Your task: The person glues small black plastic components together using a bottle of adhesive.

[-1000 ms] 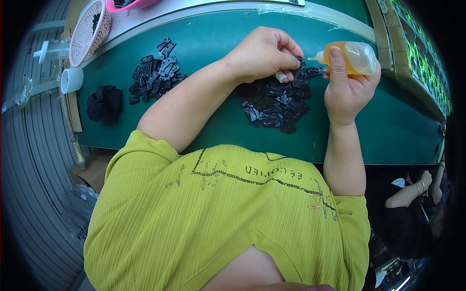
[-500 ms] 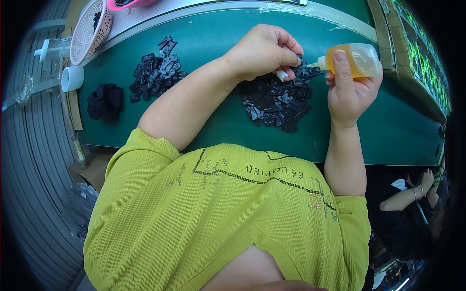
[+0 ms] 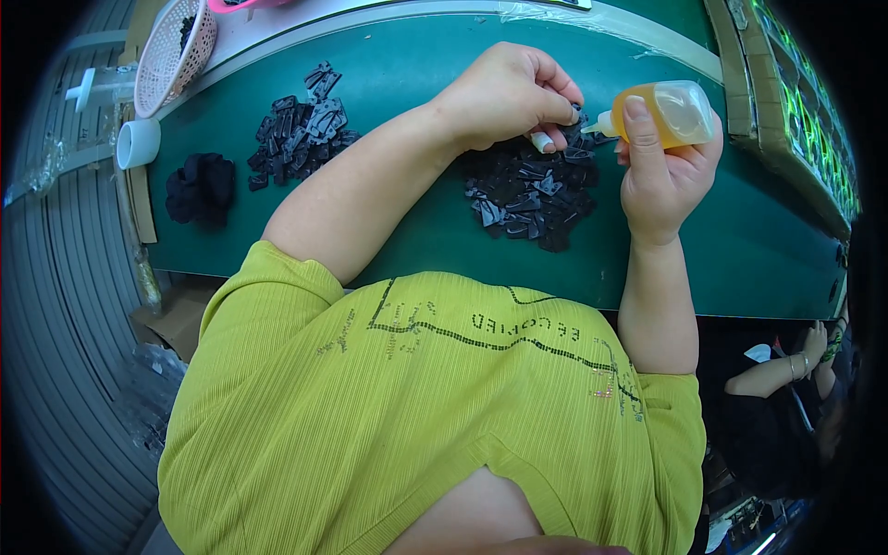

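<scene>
Item one: a small black clip part, pinched at the fingertips of our left hand, which is curled narrow over it. The part sits just above the near pile, close to the middle of the green table, nearer its far edge than its near one.

Item two: a small squeeze bottle of yellow-orange liquid, wrapped in our right hand with the thumb up its side. Its pale nozzle points left and meets, or all but meets, the pinched part; we cannot tell which.

Item three: a loose pile of black clip parts, directly beneath both hands and touching the left fingers. It lies between the hands and the near table edge, with a bare green strip between pile and edge.

Item four: a second heap of black parts, well apart toward the left, with open green surface between the two heaps.

Item five: a dark bundle of soft black material, beside the left edge of the table.

Item six: a white cup, at the left edge, just beyond the bundle.

Item seven: a pink mesh basket, at the far left corner, tipped on its side.

Item eight: a cardboard-edged rack along the right edge, close beside our right hand.
</scene>
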The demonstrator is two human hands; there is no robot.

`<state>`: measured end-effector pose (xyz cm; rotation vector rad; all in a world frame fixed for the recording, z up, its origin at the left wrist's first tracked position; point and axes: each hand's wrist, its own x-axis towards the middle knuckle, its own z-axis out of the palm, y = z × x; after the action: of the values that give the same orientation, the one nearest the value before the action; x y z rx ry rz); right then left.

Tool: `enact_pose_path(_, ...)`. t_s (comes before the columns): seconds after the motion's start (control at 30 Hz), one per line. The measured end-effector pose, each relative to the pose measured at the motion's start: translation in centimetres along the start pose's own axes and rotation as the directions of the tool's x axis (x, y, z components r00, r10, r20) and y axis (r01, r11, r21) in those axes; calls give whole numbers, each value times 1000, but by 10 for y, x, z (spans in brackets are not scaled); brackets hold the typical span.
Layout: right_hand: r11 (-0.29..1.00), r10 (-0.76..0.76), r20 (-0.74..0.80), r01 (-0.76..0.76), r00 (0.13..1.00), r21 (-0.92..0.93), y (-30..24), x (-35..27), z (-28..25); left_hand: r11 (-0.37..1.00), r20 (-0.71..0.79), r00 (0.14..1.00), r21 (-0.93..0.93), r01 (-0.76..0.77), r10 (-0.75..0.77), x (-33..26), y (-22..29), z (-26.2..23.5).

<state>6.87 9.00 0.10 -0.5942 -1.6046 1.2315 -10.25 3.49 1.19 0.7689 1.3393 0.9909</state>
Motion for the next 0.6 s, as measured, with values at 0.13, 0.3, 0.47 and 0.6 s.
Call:
enact_pose_path(0.13,997,-28,0,28,1000,-67,1,1,1,1000,-1,1000,1,-1,1,-1,1,0)
enact_pose_path(0.3,997,-2,-139,13,990,81,-5,9,-6,999,-6,1000,-40,-10,10,0,1,-1)
enact_pose_path(0.47,961,68,-274,11,959,277,-8,24,-17,937,-232,912,173,-302,337,33,14,-16)
enact_pose_path(0.6,955,66,-283,22,957,296,-7,25,-17,544,-280,671,810,-218,687,65,43,-33)
